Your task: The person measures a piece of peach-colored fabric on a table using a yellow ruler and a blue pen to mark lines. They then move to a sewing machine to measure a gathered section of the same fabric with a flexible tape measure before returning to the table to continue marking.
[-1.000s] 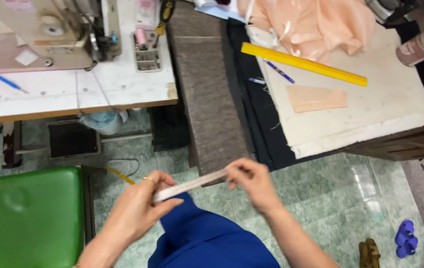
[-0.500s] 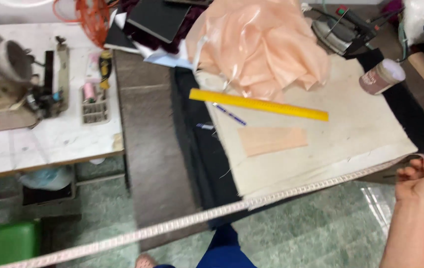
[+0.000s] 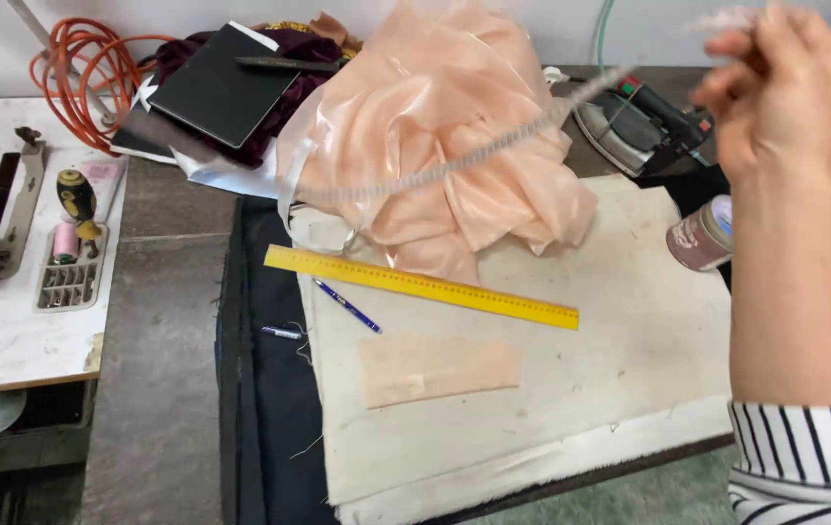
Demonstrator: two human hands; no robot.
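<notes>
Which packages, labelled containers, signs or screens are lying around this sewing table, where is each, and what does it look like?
Labelled jar: on its side at the pad's right edge, beside the right hand's forearm; round, brownish-pink label, pale lid.
Dark flat tablet or notebook: upper left, on maroon cloth; black rectangle, whether it is a screen cannot be told.
Slotted tray: on the white table at left; grey, holding a pink spool.
No signs visible.
</notes>
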